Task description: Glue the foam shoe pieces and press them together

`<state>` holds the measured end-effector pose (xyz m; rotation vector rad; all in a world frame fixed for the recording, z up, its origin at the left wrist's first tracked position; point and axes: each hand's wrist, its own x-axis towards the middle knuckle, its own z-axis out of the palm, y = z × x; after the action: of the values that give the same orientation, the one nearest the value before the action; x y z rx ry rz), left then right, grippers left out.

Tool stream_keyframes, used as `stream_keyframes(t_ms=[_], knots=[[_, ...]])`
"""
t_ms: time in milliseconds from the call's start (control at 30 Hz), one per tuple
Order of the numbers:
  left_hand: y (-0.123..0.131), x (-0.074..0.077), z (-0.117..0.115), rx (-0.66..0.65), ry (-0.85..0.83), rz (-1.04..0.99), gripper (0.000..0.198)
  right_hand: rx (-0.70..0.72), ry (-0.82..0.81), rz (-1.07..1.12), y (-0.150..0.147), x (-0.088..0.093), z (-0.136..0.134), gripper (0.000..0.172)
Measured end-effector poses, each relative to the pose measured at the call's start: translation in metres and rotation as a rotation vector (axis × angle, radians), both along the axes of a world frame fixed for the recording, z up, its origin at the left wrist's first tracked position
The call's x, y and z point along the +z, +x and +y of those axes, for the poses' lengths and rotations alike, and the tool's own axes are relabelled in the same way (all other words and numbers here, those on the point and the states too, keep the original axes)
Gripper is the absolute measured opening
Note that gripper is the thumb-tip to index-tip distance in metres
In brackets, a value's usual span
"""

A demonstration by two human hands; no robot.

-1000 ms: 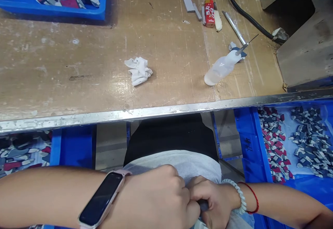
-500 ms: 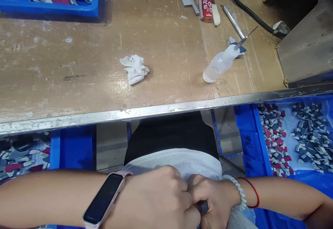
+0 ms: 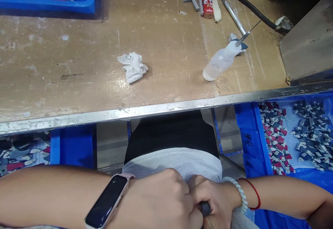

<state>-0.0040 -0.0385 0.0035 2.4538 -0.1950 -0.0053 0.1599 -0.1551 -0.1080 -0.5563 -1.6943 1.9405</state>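
Observation:
My left hand, with a smart band at the wrist, is closed in a fist low in front of my lap. Pressed against it is my right hand, fingers curled round a small dark grey piece. Only a rounded end of that piece shows between the hands. Whatever the left fingers grip is hidden behind their knuckles. On the bench above lie a crumpled white cloth and a translucent squeeze bottle with a thin metal needle tip, both apart from my hands.
The bench's metal edge runs above my hands. Blue trays of small grey and red pieces stand at the lower right, lower left and upper left. A red lighter, a metal pen-like tool and a black cable lie at the back right.
The view has shifted slightly, so the bench things sit a little higher. Both hands stay pressed together, with the dark piece showing slightly more between them.

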Motion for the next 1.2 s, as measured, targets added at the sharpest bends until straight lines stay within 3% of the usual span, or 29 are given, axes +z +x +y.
stream_keyframes(t_ms=[400, 700, 1000, 1200], knots=[[-0.001, 0.005, 0.008, 0.176, -0.033, -0.074, 0.027, -0.094, 0.004, -0.029, -0.005, -0.011, -0.010, 0.071], [0.001, 0.002, 0.006, 0.149, -0.032, -0.048, 0.022, -0.093, 0.038, 0.022, -0.010, -0.023, -0.011, 0.077], [-0.006, 0.000, 0.005, 0.203, -0.042, -0.038, 0.042, -0.059, -0.056, 0.104, -0.009, -0.017, -0.003, 0.080], [0.002, 0.004, 0.009, 0.080, -0.059, 0.010, 0.025, 0.028, -0.008, 0.005, -0.008, -0.017, -0.005, 0.077]])
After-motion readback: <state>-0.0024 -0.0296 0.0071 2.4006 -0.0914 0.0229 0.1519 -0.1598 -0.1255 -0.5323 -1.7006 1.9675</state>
